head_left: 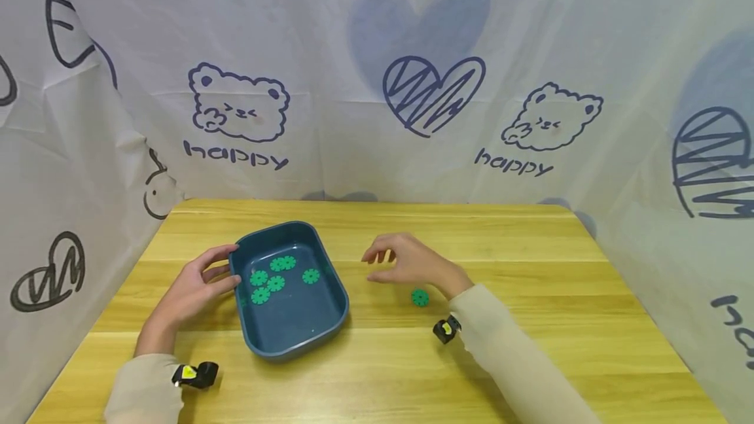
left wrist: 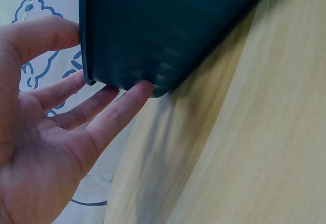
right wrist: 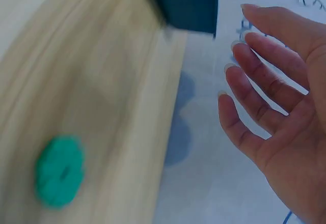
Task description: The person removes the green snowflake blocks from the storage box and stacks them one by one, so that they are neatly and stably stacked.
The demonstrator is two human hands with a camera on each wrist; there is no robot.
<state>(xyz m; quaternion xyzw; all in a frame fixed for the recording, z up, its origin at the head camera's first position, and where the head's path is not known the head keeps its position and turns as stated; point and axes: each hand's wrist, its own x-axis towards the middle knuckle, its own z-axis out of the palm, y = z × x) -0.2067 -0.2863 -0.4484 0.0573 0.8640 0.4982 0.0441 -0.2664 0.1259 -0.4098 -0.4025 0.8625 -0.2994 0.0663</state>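
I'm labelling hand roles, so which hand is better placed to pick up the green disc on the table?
Probably the right hand: it is empty and near the loose green disc, while the left hand holds the blue tray, which lies between it and that disc.

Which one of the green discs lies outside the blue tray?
The green disc on the table near the right hand; the other discs lie inside the tray.

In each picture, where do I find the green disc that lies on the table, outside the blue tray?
Head: the green disc is right of centre, just below the right hand.
Left wrist: not in it.
Right wrist: lower left, blurred, on the table.
Shared landmark: the blue tray, at the top of both wrist pictures.
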